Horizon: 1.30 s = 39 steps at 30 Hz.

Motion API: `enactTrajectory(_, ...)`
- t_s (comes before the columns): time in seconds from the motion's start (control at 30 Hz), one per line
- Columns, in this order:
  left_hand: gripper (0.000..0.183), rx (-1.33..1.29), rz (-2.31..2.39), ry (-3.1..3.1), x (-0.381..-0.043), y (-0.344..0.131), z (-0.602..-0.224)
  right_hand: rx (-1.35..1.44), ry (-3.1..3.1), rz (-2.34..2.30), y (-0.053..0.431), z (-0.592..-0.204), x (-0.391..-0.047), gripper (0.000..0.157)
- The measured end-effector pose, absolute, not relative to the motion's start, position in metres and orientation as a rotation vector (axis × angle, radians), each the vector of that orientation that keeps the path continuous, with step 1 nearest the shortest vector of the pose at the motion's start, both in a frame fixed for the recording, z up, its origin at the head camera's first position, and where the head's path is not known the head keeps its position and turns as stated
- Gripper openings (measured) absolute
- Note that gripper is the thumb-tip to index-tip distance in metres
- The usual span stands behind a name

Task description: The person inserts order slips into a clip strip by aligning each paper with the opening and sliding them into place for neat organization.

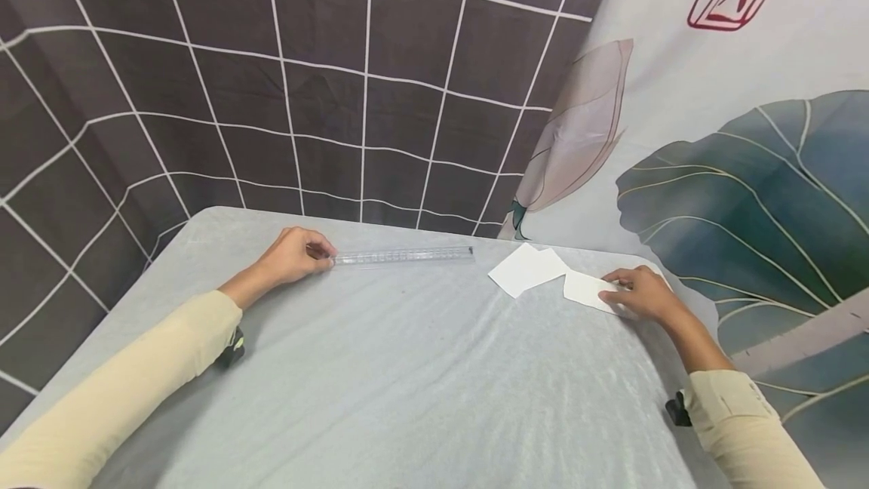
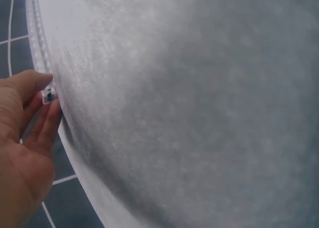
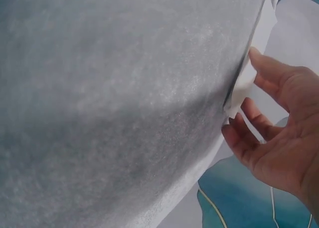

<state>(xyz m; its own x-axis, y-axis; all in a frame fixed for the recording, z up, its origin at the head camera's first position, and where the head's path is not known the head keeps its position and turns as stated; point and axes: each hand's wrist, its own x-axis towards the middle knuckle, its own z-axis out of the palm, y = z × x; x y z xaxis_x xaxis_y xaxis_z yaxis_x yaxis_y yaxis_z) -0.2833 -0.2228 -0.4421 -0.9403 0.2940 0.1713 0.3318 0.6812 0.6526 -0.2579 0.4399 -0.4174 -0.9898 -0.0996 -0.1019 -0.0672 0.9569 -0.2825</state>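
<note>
At the left, my left hand pinches the near end of a long clear plastic strip between thumb and fingers. The strip lies along the back of the table, pointing right, with a small dark spot at each end. In the left wrist view, the thumb lies over the strip's end. My right hand holds the right end of a white paper piece, thumb on one side and fingers on the other. Beside it, two more white paper pieces lie overlapping. The held paper's left corner meets them.
A pale grey cloth with soft wrinkles covers the table. Behind it hangs a dark curtain with a white grid. To the right is a white hanging with leaf and petal prints.
</note>
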Motion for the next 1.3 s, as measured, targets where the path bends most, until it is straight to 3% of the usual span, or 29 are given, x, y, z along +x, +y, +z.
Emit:
enactTrajectory(0.23, 0.014, -0.630, -1.080, -2.792, -0.282, -0.222, -0.444, -0.135, 2.993, -0.524, 0.441, -0.418, -0.260, 0.024)
enactTrajectory(0.37, 0.017, -0.662, -1.040, -2.782, -0.283, -0.221, -0.445, -0.158, 2.991, -0.546, 0.444, -0.416, -0.260, 0.018)
enactTrajectory(0.87, 0.025, -0.721, -1.099, -2.772, -0.287, -0.225, -0.446, -0.127, 2.927, -0.646, 0.450, -0.411, -0.255, 0.027)
enactTrajectory(1.3, 0.024, -0.708, -1.123, -2.803, -0.289, -0.227, -0.443, 0.017, 2.780, -0.853, 0.459, -0.405, -0.251, 0.044)
